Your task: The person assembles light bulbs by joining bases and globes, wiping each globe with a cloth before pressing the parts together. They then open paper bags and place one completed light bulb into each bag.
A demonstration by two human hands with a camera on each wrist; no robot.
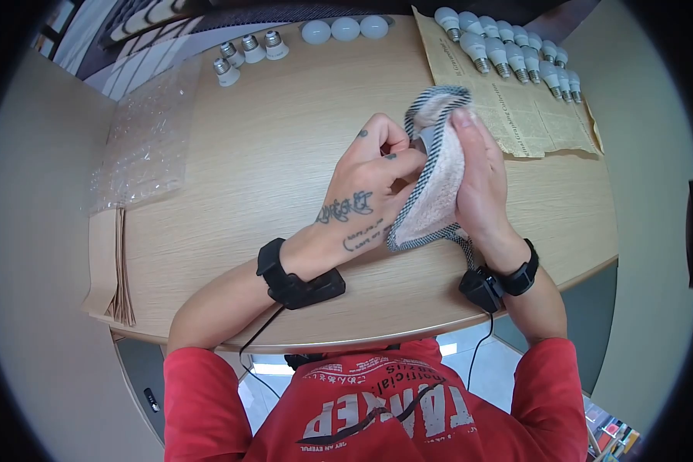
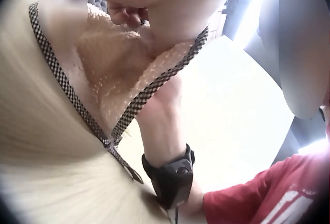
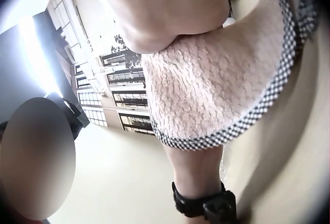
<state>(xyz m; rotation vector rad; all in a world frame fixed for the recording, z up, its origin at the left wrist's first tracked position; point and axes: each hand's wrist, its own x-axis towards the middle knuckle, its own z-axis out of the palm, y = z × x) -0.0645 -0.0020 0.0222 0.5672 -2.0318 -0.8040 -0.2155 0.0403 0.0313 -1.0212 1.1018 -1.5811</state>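
My right hand [image 1: 481,177] grips a pale pink towel [image 1: 436,202] with black-and-white checked edging, folded upward around what is in it. The tattooed left hand [image 1: 369,173] reaches into the fold with curled fingers. Between those fingers and the towel shows a small grey-and-white part of a light bulb [image 1: 422,143], the rest of it hidden. In the left wrist view the towel [image 2: 124,80] makes a pocket under the left hand, and its hanging loop [image 2: 131,171] dangles below. The right wrist view shows the towel's textured face [image 3: 201,95] draped beneath the right hand [image 3: 165,7].
Several bulbs [image 1: 252,49] stand base-up at the back left. Three round white bulbs [image 1: 345,29] line the back edge. More bulbs [image 1: 497,58] lie in rows on printed brown paper [image 1: 516,123]. Clear plastic wrap [image 1: 142,138] and folded brown paper bags [image 1: 108,262] lie left.
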